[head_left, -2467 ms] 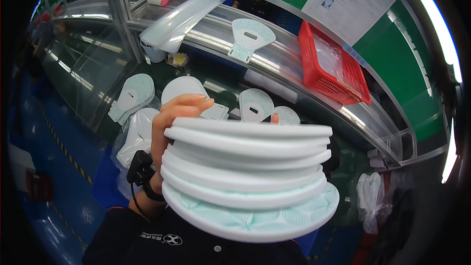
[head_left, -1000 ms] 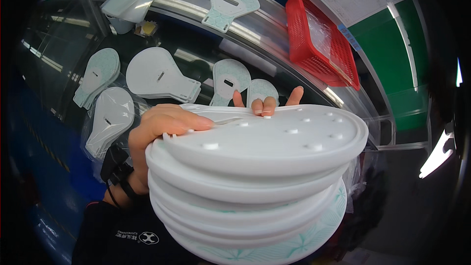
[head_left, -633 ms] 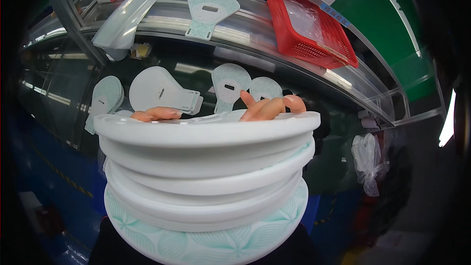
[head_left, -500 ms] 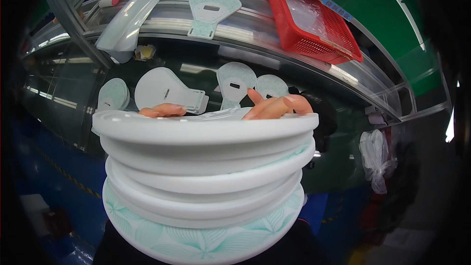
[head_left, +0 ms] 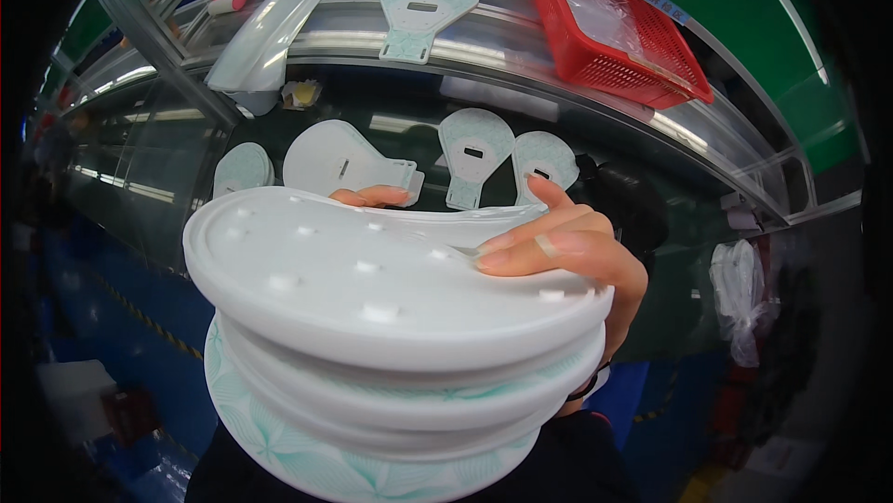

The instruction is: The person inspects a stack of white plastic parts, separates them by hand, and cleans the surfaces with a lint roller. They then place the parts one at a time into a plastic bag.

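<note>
Close in front of me is a stack of white curved plastic panels (head_left: 391,382), several deep, with a green leaf pattern on the lowest one. The top panel (head_left: 307,252) shows its white face with small raised tabs. My right hand (head_left: 567,242) grips the right side of this top panel, thumb and fingers closed on its edge; one finger bears a pale band. At the stack's far edge, only some fingers of my left hand (head_left: 377,196) show, bent over the rim; the rest of that hand is hidden behind the panels.
Beyond the stack, several paddle-shaped panels (head_left: 474,149) lie on the dark tabletop. Another patterned panel (head_left: 419,24) rests on the metal rail shelf, between a clear plastic sleeve (head_left: 279,24) and a red basket (head_left: 605,47). A bagged white bundle (head_left: 735,298) is at right.
The top panel has tilted, so its tabbed face now shows. My right hand has come further into view on the right. The background has shifted slightly right and up.
</note>
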`<move>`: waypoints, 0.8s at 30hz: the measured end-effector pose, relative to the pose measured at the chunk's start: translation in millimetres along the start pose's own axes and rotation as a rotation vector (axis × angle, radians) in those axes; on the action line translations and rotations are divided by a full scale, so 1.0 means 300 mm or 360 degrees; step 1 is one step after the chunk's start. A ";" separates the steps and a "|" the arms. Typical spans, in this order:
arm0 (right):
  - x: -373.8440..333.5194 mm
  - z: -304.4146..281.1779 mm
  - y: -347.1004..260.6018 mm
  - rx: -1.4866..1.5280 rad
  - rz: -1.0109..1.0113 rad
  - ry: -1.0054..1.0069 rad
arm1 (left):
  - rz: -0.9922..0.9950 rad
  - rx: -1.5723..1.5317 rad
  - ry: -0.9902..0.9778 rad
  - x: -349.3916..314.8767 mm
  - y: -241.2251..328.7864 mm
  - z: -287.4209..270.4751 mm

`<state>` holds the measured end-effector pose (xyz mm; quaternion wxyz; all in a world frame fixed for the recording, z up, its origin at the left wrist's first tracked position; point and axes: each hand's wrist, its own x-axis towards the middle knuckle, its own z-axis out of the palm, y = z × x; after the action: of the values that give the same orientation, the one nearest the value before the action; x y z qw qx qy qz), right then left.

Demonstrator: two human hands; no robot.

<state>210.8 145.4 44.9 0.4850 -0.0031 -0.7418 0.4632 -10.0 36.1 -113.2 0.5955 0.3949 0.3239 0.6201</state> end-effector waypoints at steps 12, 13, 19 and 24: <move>-0.016 0.008 -0.018 -0.0191 -0.0110 -0.0023 | -0.0034 0.0008 -0.0051 0.033 0.002 0.019; -0.017 0.008 -0.023 -0.0209 -0.0119 -0.0023 | -0.0025 0.0005 -0.0047 0.033 -0.001 0.022; -0.022 0.006 -0.035 -0.0227 -0.0130 -0.0027 | 0.0120 0.0027 0.0010 0.032 -0.012 0.053; -0.027 -0.004 -0.036 -0.0175 -0.0080 -0.0056 | 0.0691 0.0089 0.0139 0.038 -0.018 0.149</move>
<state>220.8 136.4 46.6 0.4824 -0.0031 -0.7743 0.4095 32.1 44.7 -95.4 0.4223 0.4444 0.2739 0.7411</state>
